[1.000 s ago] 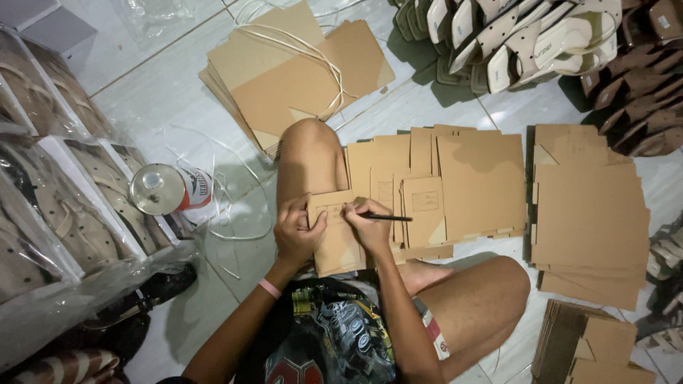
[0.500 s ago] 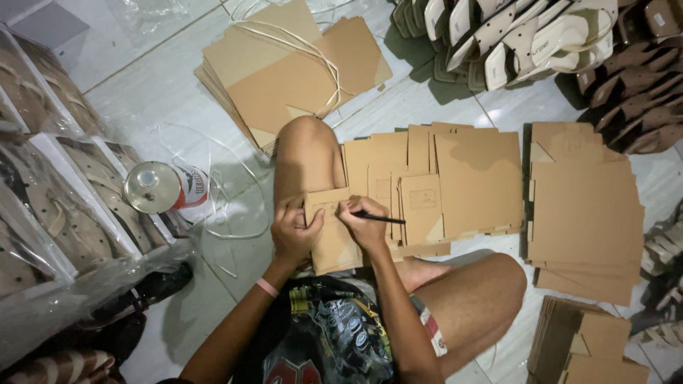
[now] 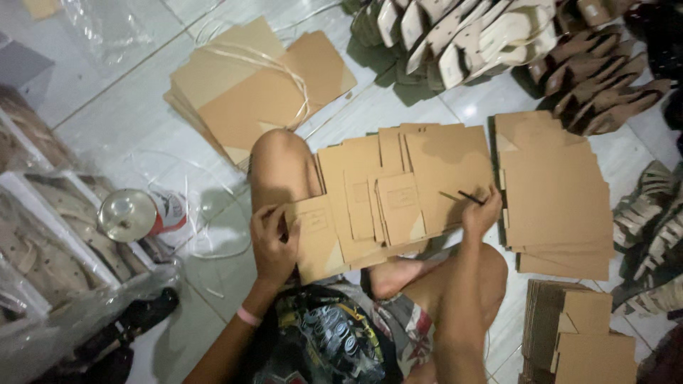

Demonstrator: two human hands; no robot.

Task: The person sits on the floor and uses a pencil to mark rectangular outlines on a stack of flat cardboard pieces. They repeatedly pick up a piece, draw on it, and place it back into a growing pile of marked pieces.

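I sit on a tiled floor with a stack of flat brown cardboard box blanks (image 3: 398,192) resting across my legs. My left hand (image 3: 274,245) grips the near flap of the front blank (image 3: 316,238) at its left edge. My right hand (image 3: 480,213) is out to the right, over the stack's right edge, shut on a thin dark pen (image 3: 469,197) that points left across the cardboard.
A second pile of flat blanks (image 3: 555,199) lies on the floor at right, another (image 3: 580,341) at lower right. A bundle of cardboard tied with string (image 3: 256,89) lies ahead. Sandals (image 3: 498,35) fill the top right. A tin can (image 3: 135,213) and white trays (image 3: 50,235) stand left.
My right hand with the pen has swung from the front blank, beside my left hand, out to the right edge of the stack. My left hand still holds the front blank.
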